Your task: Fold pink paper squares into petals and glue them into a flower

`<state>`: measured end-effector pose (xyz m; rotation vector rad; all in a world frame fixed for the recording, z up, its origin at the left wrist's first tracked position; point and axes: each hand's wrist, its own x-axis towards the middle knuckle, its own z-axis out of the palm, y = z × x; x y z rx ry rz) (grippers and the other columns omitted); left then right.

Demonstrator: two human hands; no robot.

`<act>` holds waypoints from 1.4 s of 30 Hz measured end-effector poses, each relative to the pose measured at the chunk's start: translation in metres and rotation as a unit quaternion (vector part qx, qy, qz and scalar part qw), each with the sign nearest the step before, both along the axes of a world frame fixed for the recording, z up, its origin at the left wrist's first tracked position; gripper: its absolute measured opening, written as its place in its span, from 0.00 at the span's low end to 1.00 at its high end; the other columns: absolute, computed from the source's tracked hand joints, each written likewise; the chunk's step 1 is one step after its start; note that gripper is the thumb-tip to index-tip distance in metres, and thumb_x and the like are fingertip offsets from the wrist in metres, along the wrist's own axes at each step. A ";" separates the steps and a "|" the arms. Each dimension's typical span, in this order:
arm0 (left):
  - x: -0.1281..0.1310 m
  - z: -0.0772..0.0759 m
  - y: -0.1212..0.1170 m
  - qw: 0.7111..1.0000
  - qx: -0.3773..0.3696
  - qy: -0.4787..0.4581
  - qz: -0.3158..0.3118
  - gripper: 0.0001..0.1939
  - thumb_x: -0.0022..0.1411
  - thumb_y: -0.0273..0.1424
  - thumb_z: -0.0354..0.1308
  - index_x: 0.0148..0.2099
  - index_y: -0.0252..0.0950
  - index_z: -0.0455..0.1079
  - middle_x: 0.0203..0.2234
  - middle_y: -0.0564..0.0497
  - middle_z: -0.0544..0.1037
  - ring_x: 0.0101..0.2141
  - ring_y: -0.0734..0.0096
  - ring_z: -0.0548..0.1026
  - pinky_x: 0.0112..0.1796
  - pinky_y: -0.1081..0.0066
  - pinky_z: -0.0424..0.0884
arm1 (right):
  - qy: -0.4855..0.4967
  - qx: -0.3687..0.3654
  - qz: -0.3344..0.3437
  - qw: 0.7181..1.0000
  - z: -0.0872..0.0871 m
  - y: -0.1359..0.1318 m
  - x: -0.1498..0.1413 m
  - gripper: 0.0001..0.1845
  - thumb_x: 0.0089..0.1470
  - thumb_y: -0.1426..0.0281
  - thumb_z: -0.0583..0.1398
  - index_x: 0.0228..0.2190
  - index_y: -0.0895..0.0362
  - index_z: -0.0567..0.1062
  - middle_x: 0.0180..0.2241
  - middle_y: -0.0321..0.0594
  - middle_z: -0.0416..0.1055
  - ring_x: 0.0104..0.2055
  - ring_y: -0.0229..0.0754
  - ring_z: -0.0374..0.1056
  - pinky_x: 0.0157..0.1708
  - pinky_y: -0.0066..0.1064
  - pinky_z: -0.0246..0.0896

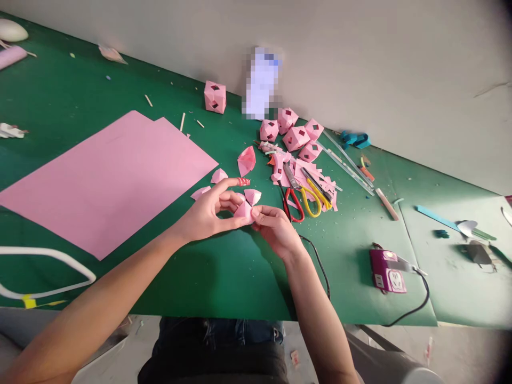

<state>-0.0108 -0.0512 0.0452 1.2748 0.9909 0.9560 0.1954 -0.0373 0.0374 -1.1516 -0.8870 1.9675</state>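
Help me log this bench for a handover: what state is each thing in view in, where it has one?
Left hand: pinching the folded pink piece
Right hand: pinching the same piece
Large pink paper: lying flat
Pink paper solids: assembled, with openings
Scissors: set down, blade opening unclear
Glue gun: lying down
Paper scraps: loosely heaped
Purple socket block: plug seemingly inserted
Pixelated device: propped up, bright

matt paper piece (242, 210), smooth green tabletop (216, 288)
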 end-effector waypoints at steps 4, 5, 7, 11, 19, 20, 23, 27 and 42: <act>0.003 -0.001 0.006 0.985 -0.126 -0.095 0.076 0.37 0.55 0.43 0.79 0.62 0.38 0.70 0.44 0.48 0.84 0.42 0.64 0.84 0.45 0.66 0.80 | 0.080 -0.099 -0.032 0.991 -0.007 0.001 -0.004 0.21 0.37 0.60 0.82 0.28 0.57 0.82 0.27 0.34 0.72 0.29 0.34 0.62 0.28 0.27 0.59; 0.004 -0.002 0.007 0.980 -0.145 -0.107 0.088 0.35 0.56 0.45 0.78 0.60 0.37 0.71 0.42 0.48 0.85 0.42 0.64 0.84 0.47 0.66 0.80 | 0.091 -0.115 -0.041 0.988 -0.008 0.002 -0.004 0.20 0.38 0.61 0.82 0.28 0.57 0.82 0.26 0.34 0.72 0.29 0.34 0.63 0.27 0.27 0.60; 0.005 -0.003 0.008 0.973 -0.168 -0.120 0.099 0.32 0.56 0.46 0.78 0.57 0.37 0.74 0.36 0.50 0.86 0.41 0.63 0.85 0.49 0.64 0.80 | 0.102 -0.132 -0.058 0.984 -0.011 0.002 -0.006 0.17 0.41 0.63 0.80 0.28 0.56 0.82 0.25 0.34 0.72 0.29 0.34 0.63 0.26 0.26 0.60; 0.006 -0.003 0.007 0.971 -0.182 -0.119 0.095 0.31 0.52 0.42 0.81 0.54 0.37 0.76 0.32 0.51 0.87 0.39 0.62 0.86 0.50 0.61 0.80 | 0.098 -0.133 -0.079 0.983 -0.013 0.003 -0.007 0.15 0.43 0.65 0.80 0.28 0.56 0.81 0.24 0.32 0.71 0.27 0.33 0.63 0.26 0.25 0.61; 0.005 -0.003 0.007 0.975 -0.146 -0.125 0.107 0.30 0.52 0.38 0.80 0.55 0.39 0.76 0.25 0.57 0.83 0.31 0.70 0.81 0.43 0.69 0.76 | 0.085 -0.133 -0.071 0.985 -0.006 0.002 -0.010 0.21 0.37 0.60 0.82 0.30 0.57 0.84 0.26 0.33 0.73 0.29 0.34 0.64 0.26 0.25 0.62; 0.005 -0.003 0.007 0.976 -0.143 -0.127 0.108 0.30 0.52 0.38 0.80 0.54 0.40 0.76 0.24 0.58 0.82 0.31 0.70 0.81 0.43 0.69 0.76 | 0.083 -0.118 -0.065 0.987 -0.004 0.001 -0.011 0.22 0.38 0.57 0.82 0.29 0.57 0.84 0.26 0.33 0.73 0.29 0.33 0.64 0.26 0.25 0.62; 0.005 -0.004 0.006 0.975 -0.143 -0.132 0.104 0.31 0.51 0.38 0.81 0.55 0.40 0.75 0.26 0.56 0.84 0.33 0.68 0.83 0.44 0.68 0.76 | 0.077 -0.061 -0.042 0.994 0.000 -0.002 -0.011 0.23 0.42 0.54 0.80 0.28 0.58 0.83 0.26 0.33 0.72 0.28 0.33 0.62 0.26 0.26 0.60; 0.005 -0.004 0.006 0.973 -0.158 -0.152 0.069 0.34 0.55 0.42 0.80 0.59 0.39 0.74 0.33 0.52 0.87 0.37 0.65 0.85 0.45 0.67 0.78 | 0.083 -0.064 -0.026 0.994 0.001 -0.002 -0.010 0.24 0.38 0.54 0.82 0.28 0.57 0.83 0.28 0.35 0.75 0.29 0.33 0.64 0.28 0.26 0.62; 0.002 -0.003 0.009 0.967 -0.175 -0.166 0.075 0.32 0.49 0.36 0.83 0.54 0.38 0.77 0.32 0.56 0.83 0.33 0.72 0.81 0.36 0.72 0.79 | 0.069 -0.058 -0.022 0.996 0.002 -0.004 -0.008 0.26 0.37 0.53 0.82 0.29 0.57 0.82 0.30 0.35 0.78 0.31 0.33 0.70 0.31 0.25 0.69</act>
